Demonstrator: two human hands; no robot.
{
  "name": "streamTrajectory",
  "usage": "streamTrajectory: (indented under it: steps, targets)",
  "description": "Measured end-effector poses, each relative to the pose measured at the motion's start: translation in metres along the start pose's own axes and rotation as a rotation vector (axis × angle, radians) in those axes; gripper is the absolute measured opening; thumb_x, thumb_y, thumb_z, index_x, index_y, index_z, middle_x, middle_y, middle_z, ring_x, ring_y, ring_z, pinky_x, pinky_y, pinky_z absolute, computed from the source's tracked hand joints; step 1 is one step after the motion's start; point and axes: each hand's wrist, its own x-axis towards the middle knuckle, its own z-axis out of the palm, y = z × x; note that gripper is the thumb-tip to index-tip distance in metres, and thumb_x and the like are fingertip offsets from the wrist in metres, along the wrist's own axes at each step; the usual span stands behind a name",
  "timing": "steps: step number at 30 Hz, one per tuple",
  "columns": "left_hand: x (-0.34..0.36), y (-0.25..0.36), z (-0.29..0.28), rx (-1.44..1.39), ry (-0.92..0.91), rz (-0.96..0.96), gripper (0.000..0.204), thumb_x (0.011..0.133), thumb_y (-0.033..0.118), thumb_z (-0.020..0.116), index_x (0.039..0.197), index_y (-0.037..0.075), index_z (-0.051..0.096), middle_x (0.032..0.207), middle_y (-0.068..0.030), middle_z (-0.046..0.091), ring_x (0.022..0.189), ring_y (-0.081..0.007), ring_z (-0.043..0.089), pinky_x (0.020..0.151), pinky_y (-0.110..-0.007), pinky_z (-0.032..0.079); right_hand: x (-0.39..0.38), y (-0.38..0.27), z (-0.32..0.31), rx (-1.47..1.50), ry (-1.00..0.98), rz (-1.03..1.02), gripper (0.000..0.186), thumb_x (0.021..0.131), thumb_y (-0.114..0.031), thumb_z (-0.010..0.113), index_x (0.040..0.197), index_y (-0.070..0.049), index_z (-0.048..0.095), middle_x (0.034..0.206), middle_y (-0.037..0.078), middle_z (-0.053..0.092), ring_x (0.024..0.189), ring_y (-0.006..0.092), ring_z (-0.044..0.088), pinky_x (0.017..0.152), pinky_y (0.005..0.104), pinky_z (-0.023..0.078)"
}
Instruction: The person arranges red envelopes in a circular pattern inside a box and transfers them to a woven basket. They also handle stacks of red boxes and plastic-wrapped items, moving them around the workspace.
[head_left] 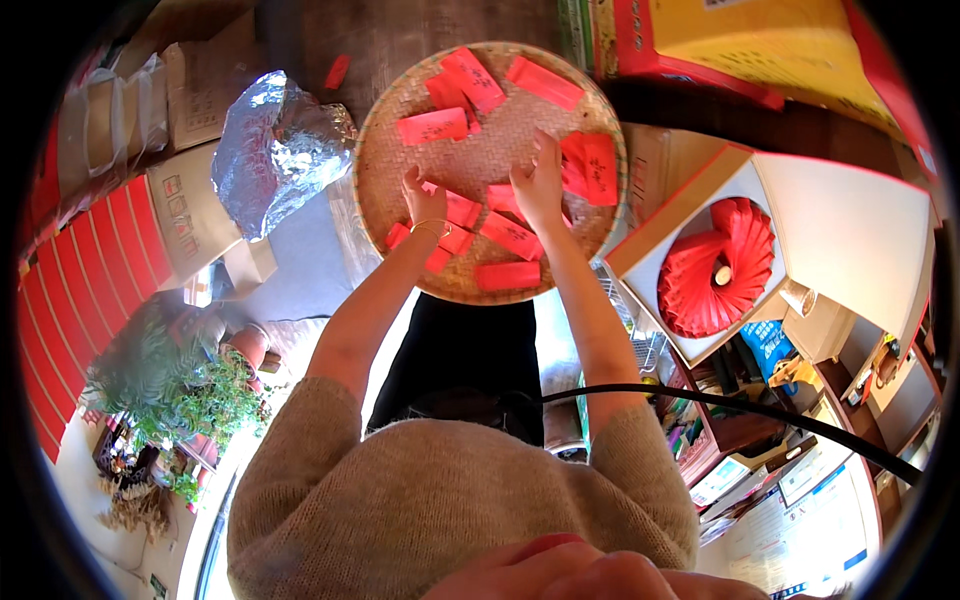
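Poised with left hand (424, 200) near eight o'clock in a round woven tray (490, 145), close to red packets (433, 126); cannot tell whether pinching or spread in that grip. Poised with right hand (541, 195) near four, with grip seemingly spread. As for the packets, scattered clockwise from ten o'clock to eight, probably kept inside the raised rim against sliding off. Printed with dark characters, too small to read.

The person wears a soft tan-brown knit sweater (450, 500), its loose sleeves (300, 450) ending around the elbows and leaving the forearms (590, 290) bare. A thin gold-coloured bangle (430, 221) circles the left wrist. The trousers (460, 360) are black. A slim black cable (700, 396) crosses the right arm near the sleeve's edge.
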Motion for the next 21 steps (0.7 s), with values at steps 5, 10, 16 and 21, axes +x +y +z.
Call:
streamTrajectory:
  steps: [5, 10, 16, 21]
  targets:
    - [0.045, -0.033, -0.014, -0.006, 0.020, 0.075, 0.063, 0.075, -0.006, 0.062, 0.135, 0.002, 0.043, 0.126, -0.0209, 0.047, 0.117, -0.0344, 0.051, 0.101, -0.042, 0.045, 0.085, 0.038, 0.092, -0.167, 0.054, -0.047, 0.073, 0.076, -0.014, 0.077, 0.137, 0.003, 0.040, 0.133, 0.026, 0.047, 0.127, 0.0436, 0.044, 0.109, 0.0483, 0.035]
    - [0.061, 0.014, -0.034, 0.092, -0.079, 0.138, 0.058, 0.076, -0.004, 0.061, 0.132, 0.001, 0.044, 0.123, -0.0228, 0.048, 0.118, -0.0397, 0.049, 0.103, -0.047, 0.042, 0.115, 0.028, 0.141, -0.395, 0.108, 0.032, 0.080, 0.071, -0.021, 0.082, 0.137, -0.002, 0.042, 0.133, 0.022, 0.048, 0.125, 0.0426, 0.045, 0.106, 0.0521, 0.036]
    - [0.087, 0.022, -0.036, -0.114, -0.163, 0.121, 0.058, 0.077, -0.005, 0.058, 0.133, 0.002, 0.044, 0.129, -0.0224, 0.047, 0.124, -0.0420, 0.046, 0.105, -0.048, 0.040, 0.113, 0.028, 0.124, -0.483, 0.072, -0.037, 0.074, 0.071, -0.020, 0.079, 0.135, -0.005, 0.044, 0.131, 0.019, 0.049, 0.127, 0.0389, 0.043, 0.106, 0.0538, 0.035]
    - [0.099, 0.013, -0.043, -0.019, -0.258, 0.185, 0.057, 0.082, -0.012, 0.049, 0.137, 0.003, 0.040, 0.135, -0.0141, 0.045, 0.124, -0.0266, 0.052, 0.104, -0.037, 0.047, 0.122, 0.026, 0.049, -0.913, 0.130, -0.002, 0.071, 0.072, -0.018, 0.076, 0.135, -0.006, 0.045, 0.130, 0.016, 0.050, 0.126, 0.0354, 0.044, 0.105, 0.0504, 0.034]
